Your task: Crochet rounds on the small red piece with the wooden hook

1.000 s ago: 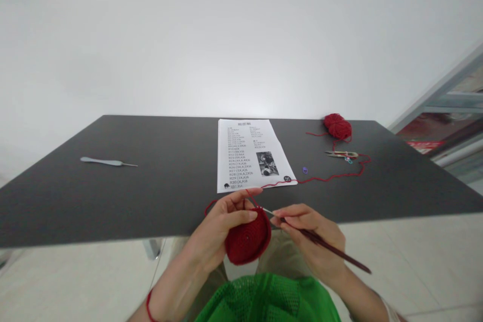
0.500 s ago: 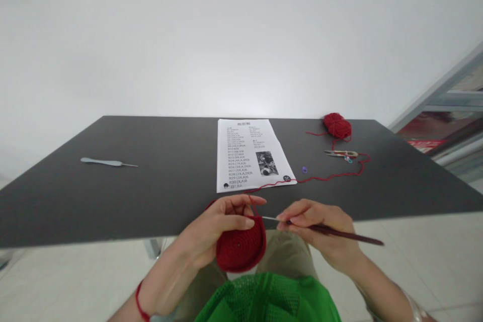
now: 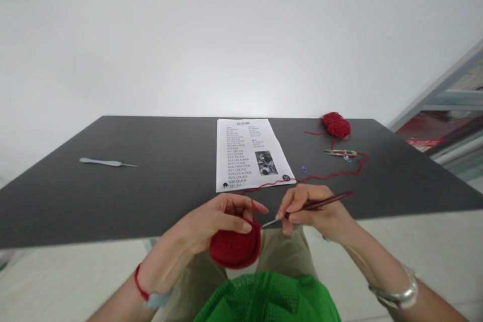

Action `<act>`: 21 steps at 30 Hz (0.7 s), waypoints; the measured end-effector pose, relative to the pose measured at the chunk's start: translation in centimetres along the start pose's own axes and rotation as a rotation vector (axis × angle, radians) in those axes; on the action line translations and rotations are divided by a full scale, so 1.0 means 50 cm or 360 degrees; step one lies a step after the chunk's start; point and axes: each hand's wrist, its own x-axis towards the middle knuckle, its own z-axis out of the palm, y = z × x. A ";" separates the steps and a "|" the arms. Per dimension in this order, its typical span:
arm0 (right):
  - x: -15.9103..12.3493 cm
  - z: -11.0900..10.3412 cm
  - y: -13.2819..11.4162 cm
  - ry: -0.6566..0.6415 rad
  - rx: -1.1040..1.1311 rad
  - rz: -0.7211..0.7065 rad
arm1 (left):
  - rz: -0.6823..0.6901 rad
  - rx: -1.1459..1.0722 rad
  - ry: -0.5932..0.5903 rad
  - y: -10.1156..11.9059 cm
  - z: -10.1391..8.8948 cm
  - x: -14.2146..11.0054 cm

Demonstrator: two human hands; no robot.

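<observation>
A round red crochet piece hangs from my left hand, which pinches its upper edge between thumb and fingers. Red yarn runs over my left index finger down to the piece's rim. My right hand grips a crochet hook with a dark red handle, held like a pencil. The hook's metal tip meets the right rim of the crochet piece; whether it sits inside a stitch I cannot tell.
On the dark table lie printed pattern sheets, crossed by the yarn. A white-handled hook rests at left. To the right are a red yarn ball, thread snips, a blue stitch marker and a purple stitch marker.
The handle end of the crochet hook has swung upward as my right hand turned. My left hand has shifted slightly left with the crochet piece, which tilts more now.
</observation>
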 end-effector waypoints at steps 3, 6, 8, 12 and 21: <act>0.010 0.006 0.017 0.0075 0.0296 0.0121 | 0.0182 0.0199 0.0177 0.000 0.013 0.002; 0.008 0.029 0.043 0.0290 0.0518 0.0159 | 0.0444 0.0327 0.0530 -0.012 0.036 0.009; 0.002 0.050 0.061 0.0444 0.0602 0.0108 | 0.0558 0.0311 0.0691 -0.024 0.051 0.017; -0.008 0.085 0.081 0.0737 0.0497 -0.0159 | 0.0526 0.0071 0.0675 -0.046 0.064 0.027; 0.001 0.061 0.067 0.0623 0.0313 -0.0234 | 0.0543 -0.0066 0.0646 -0.035 0.056 0.012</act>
